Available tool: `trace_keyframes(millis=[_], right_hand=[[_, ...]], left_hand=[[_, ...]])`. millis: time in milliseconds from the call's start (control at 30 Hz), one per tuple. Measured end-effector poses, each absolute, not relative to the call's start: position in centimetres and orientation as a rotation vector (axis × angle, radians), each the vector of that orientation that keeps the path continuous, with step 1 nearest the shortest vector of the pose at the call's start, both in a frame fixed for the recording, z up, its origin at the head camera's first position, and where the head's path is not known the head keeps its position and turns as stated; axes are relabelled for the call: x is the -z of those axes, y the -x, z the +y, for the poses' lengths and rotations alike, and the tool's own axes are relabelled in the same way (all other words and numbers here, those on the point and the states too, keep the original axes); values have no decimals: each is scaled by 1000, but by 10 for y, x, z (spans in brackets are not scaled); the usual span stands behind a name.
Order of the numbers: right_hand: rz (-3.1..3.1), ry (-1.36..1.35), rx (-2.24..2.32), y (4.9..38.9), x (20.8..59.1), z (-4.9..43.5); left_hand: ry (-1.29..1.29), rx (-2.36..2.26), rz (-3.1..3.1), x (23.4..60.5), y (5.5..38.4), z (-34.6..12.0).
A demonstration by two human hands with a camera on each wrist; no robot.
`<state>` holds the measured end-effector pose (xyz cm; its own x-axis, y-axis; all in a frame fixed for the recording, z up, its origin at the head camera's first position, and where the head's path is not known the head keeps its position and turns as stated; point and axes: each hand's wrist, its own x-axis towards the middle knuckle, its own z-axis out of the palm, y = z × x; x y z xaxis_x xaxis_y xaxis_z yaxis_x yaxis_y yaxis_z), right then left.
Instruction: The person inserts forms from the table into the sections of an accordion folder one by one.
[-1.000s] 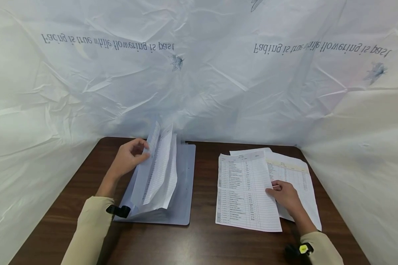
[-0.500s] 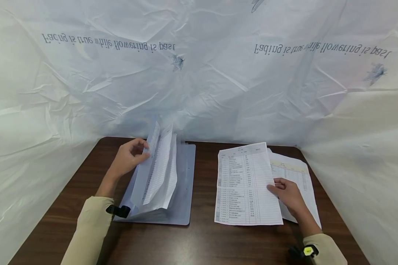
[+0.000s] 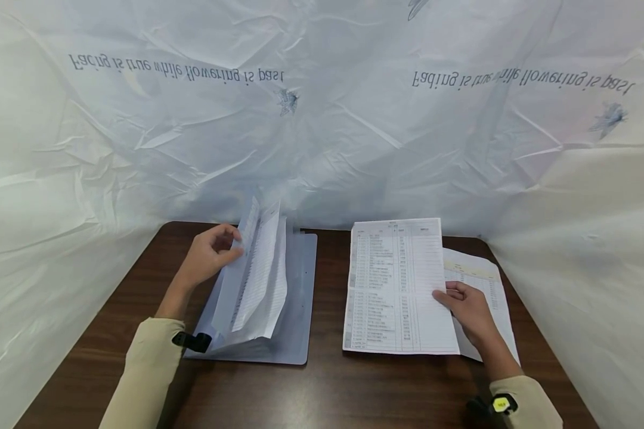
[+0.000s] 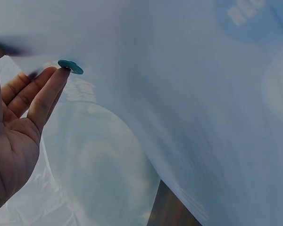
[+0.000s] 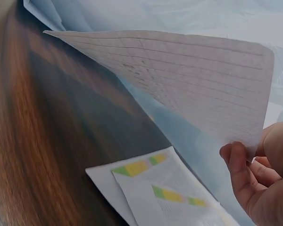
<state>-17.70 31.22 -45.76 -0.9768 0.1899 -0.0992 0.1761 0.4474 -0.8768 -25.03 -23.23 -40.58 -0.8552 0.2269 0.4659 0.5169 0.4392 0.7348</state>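
Paper sheet (image 5: 193,80), thin, ruled, gently curved, in the right grip (image 3: 468,307)

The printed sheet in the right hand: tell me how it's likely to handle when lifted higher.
The printed sheet will probably flex rather than stay flat, since its edges bow in the right wrist view. It's likely very light: it looks paper-thin, and the right hand simply pinches it near one edge.
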Motion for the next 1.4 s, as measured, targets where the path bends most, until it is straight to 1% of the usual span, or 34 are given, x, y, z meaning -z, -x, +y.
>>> trace_keyframes(millis=[433, 867, 1400], right_hand=[[-2530, 360, -1785, 185, 452, 288], [-2468, 276, -1902, 194, 448, 264], [-2413, 240, -2033, 201, 445, 232]], left_hand=[[624, 1386, -2401, 407, 252, -233], [614, 1389, -2419, 407, 254, -233], [623, 1384, -2405, 408, 253, -232]])
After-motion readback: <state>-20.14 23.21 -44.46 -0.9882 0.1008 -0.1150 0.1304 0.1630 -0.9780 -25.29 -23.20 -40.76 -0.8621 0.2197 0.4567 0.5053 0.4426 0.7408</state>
